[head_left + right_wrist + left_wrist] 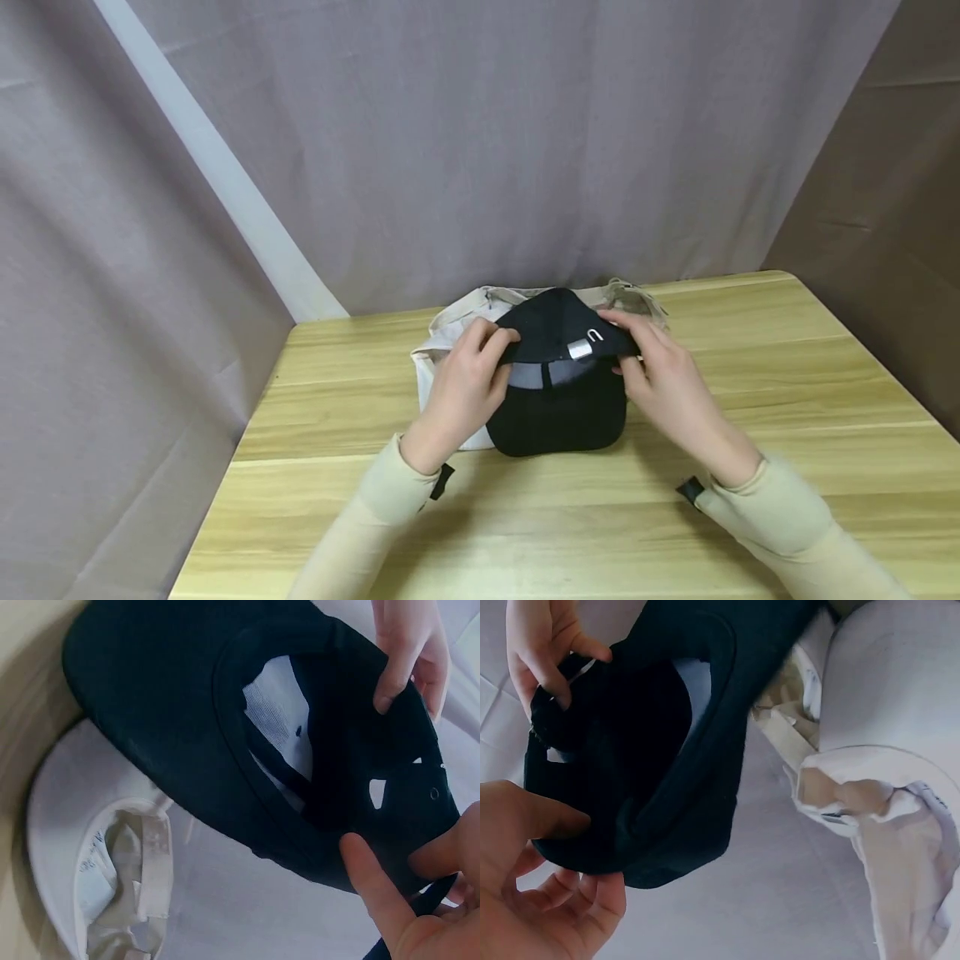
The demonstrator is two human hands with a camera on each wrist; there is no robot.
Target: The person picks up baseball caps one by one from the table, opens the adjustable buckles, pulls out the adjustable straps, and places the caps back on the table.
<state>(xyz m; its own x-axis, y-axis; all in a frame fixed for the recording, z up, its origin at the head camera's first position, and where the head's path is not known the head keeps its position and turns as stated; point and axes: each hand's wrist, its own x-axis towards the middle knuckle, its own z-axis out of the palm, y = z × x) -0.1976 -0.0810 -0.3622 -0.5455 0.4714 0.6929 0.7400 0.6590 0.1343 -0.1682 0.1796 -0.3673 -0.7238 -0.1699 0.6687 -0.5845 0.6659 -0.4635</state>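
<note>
A black baseball cap (557,421) is spread between both hands, its brim toward the person and its hollow inside showing. My left hand (467,379) pinches the cap's left edge, thumb inside and fingers outside in the left wrist view. On the opposite edge, my right hand (667,375) grips the band, its index finger (367,870) lying against the inner rim. A silvery buckle (580,349) and a small white curved mark (595,335) show on the back of the black cap. Part of the strap is hidden by the right hand.
A whitish cap (444,332) sits behind and left of the black cap, partly covered by it. Beige cloth with a strap (637,300) shows at the back right. The wooden table (540,533) meets grey-mauve curtains (480,150) at its far edge.
</note>
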